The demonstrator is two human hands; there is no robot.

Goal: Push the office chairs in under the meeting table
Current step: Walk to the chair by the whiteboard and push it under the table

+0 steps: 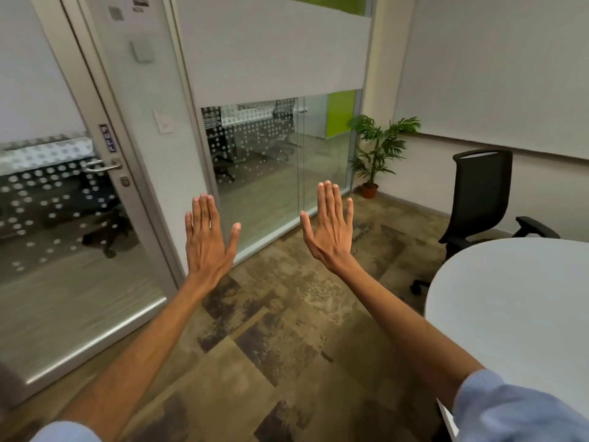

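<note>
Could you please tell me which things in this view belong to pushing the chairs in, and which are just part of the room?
For the job:
black office chair
white meeting table
left hand, open, holding nothing
right hand, open, holding nothing

Just about:
potted plant
glass door, with its handle

Black chair [478, 199] (upright) beside table [510, 298]

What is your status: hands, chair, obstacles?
Left hand, right hand open, empty. Chair beside table, untouched. Path clear.
</note>
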